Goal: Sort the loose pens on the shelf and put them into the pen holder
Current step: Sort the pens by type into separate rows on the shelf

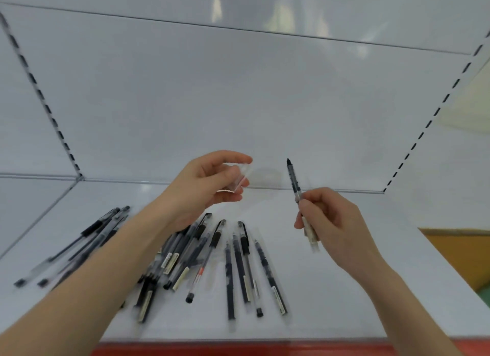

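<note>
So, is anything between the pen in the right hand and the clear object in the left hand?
Nothing visible. The pen, pinched by the right hand, and the blurred clear object, gripped by the left hand, have only open air between them. The loose pens lie below on the shelf.

The left forearm [106,263] covers part of the pile of pens [185,255] on the shelf [331,289]. The clear object [238,178] pinched in the left hand [204,186] is smeared by blur, so its shape cannot be told. The lower end of the pen [293,180] held in the right hand [334,223] is blurred too. The pen labels are too small to read. Both forearms run off the bottom edge.
</note>
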A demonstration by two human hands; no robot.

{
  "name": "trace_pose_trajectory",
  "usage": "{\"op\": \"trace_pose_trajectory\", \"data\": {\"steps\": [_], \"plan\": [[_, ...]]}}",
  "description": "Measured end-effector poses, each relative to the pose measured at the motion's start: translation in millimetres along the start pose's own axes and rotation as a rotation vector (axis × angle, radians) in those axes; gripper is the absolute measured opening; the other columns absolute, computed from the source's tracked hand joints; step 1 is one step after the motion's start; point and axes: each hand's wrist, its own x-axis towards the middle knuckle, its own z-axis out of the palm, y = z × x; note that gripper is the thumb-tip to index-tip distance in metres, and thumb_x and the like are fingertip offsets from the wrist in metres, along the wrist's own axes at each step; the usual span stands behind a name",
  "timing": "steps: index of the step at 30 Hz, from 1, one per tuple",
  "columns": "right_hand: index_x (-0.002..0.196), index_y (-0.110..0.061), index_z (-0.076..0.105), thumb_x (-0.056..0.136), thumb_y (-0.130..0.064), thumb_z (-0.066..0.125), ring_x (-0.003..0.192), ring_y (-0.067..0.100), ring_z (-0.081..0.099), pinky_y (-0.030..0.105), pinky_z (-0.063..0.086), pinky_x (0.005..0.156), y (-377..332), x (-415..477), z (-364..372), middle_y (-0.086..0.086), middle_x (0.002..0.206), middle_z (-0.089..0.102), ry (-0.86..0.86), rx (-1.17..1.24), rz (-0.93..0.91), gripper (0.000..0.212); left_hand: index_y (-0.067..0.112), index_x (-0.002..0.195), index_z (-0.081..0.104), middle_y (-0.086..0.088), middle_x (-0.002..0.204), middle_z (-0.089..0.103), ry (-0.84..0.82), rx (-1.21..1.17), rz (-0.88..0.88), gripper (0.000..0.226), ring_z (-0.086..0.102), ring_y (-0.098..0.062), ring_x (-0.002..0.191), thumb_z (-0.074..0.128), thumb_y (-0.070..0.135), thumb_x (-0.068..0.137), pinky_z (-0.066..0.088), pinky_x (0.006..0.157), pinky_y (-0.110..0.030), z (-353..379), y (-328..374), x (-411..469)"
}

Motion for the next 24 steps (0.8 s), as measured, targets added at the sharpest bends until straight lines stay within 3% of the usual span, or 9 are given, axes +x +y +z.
{"op": "trace_pose_trajectory", "data": {"steps": [3,7,11,15,18,20,24], "plan": [[0.074,-0.023,0.060,0.080,-0.025,0.052,0.047,0.008,0.041,0.018,0.034,0.046,-13,-6,4,-0.004,0.051,0.056,-0.017,0.027,-0.082,0.010,0.018,0.098,0.067,0.004,0.065,0.061,-0.019,-0.052,0.005,0.024,0.058,-0.008,0.066,0.046,0.008,0.091,0.055,0.075,-0.025,-3,4,-8],[0.075,-0.027,0.061,0.076,-0.032,0.052,0.049,0.007,0.042,0.016,0.035,0.048,-22,-13,10,-0.004,0.050,0.050,-0.050,0.032,-0.166,0.010,0.017,0.100,0.065,0.007,0.063,0.061,-0.023,-0.071,0.057,0.024,0.057,-0.006,0.067,0.044,0.009,0.090,0.055,0.074,-0.021,-3,7,-15],[0.078,-0.031,0.060,0.069,-0.046,0.046,0.050,0.008,0.042,0.020,0.036,0.050,-24,-17,12,-0.007,0.049,0.047,-0.071,-0.007,-0.186,0.022,0.016,0.097,0.065,0.009,0.062,0.062,-0.031,-0.055,0.099,0.023,0.058,-0.006,0.069,0.050,0.017,0.080,0.052,0.070,-0.017,-1,7,-19],[0.078,-0.028,0.060,0.076,-0.033,0.050,0.049,0.008,0.039,0.016,0.034,0.049,-25,-19,9,-0.004,0.048,0.044,-0.085,-0.036,-0.158,0.012,0.013,0.094,0.064,0.006,0.065,0.065,-0.023,-0.056,0.114,0.017,0.061,-0.006,0.067,0.050,0.008,0.086,0.052,0.069,-0.016,-2,7,-19],[0.078,-0.026,0.061,0.071,-0.043,0.048,0.049,0.008,0.041,0.021,0.036,0.052,-24,-21,7,-0.003,0.048,0.044,-0.148,-0.050,-0.141,0.023,0.011,0.088,0.061,0.003,0.063,0.067,0.029,-0.083,0.114,0.014,0.059,-0.007,0.059,0.058,0.014,0.075,0.053,0.065,-0.016,-2,7,-18],[0.078,-0.024,0.062,0.073,-0.040,0.050,0.049,0.009,0.040,0.021,0.035,0.051,-25,-23,8,-0.003,0.048,0.045,-0.165,-0.047,-0.124,0.021,0.010,0.083,0.059,0.003,0.059,0.067,0.074,-0.084,0.119,0.007,0.057,-0.007,0.054,0.059,0.010,0.076,0.053,0.062,-0.016,-1,6,-17],[0.075,-0.016,0.064,0.077,-0.025,0.051,0.043,0.003,0.041,0.011,0.032,0.046,-27,-26,9,-0.003,0.047,0.048,-0.179,0.007,-0.066,0.016,0.014,0.085,0.064,-0.008,0.063,0.059,0.145,-0.056,0.189,0.014,0.054,-0.013,0.060,0.062,0.017,0.071,0.051,0.065,-0.019,2,4,-18]]}}
